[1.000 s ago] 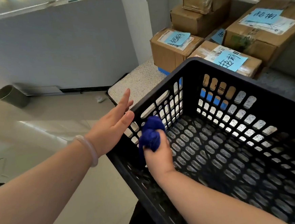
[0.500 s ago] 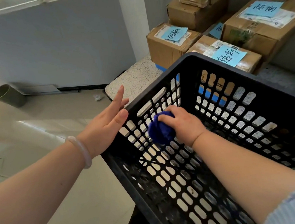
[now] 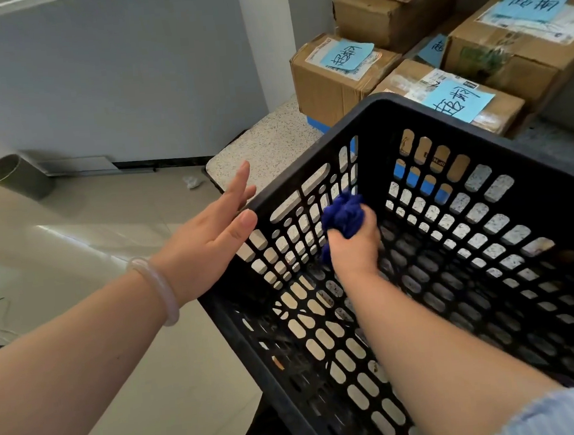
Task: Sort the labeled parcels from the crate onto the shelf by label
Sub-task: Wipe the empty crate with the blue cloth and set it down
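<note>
Blue notes [image 3: 347, 54] stuck on the cardboard parcels [image 3: 327, 90] bear handwritten black characters (turned away, so I cannot read them).

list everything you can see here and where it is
crate: one, black slotted plastic, front centre, no parcels seen inside
cloth: one, dark blue, bunched, inside the crate near its left wall
parcels: at least five, brown cardboard, stacked beyond the crate
labels: four seen, light blue, handwritten, on parcel tops
ledge: one, pale speckled, left of the parcels
pipe: one, grey-green, lying on the floor far left
scrap: one, white, crumpled, on the floor by the ledge
bracelet: one, pale, on the left wrist
left hand: open, flat at the crate's outer left wall
right hand: inside the crate, grips the cloth
</note>
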Demonstrator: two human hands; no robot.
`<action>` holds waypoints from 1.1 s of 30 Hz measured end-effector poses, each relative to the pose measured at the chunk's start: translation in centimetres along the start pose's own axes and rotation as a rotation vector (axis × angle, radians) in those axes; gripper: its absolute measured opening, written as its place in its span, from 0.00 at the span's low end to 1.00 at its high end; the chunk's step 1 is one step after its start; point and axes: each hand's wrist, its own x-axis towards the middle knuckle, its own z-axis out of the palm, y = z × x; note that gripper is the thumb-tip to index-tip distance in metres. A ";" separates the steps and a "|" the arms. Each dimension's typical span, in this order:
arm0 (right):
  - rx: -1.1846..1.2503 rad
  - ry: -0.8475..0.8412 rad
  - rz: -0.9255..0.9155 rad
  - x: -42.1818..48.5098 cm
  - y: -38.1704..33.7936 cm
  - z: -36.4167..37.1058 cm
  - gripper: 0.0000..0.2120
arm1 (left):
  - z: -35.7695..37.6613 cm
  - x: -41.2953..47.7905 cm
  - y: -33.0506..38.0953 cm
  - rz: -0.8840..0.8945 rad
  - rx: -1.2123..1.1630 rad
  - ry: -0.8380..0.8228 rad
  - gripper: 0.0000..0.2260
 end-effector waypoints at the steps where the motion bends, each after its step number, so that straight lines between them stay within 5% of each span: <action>1: 0.050 -0.003 0.019 -1.0 0.6 0.3 0.22 | 0.0 0.0 0.1 -0.006 0.007 0.001 0.35; 12: -0.361 -0.391 -0.064 -4.3 3.0 -1.3 0.14 | 0.1 0.1 0.2 -0.006 0.035 0.003 0.34; 16: -0.763 -0.736 -0.264 -6.8 4.6 -1.0 0.21 | 0.2 0.1 0.2 0.004 0.045 0.008 0.32; 21: -1.134 -0.655 -0.643 -6.3 4.4 -0.3 0.25 | 0.1 -0.3 -0.2 0.008 0.043 0.006 0.32; 26: -1.184 -0.815 -0.694 -5.7 5.5 -1.0 0.27 | 0.2 -1.1 -0.6 -0.005 0.079 0.010 0.29; 33: -1.306 -0.734 -0.773 -2.7 3.9 -3.1 0.22 | 0.1 -1.6 -1.1 -0.009 0.058 0.016 0.28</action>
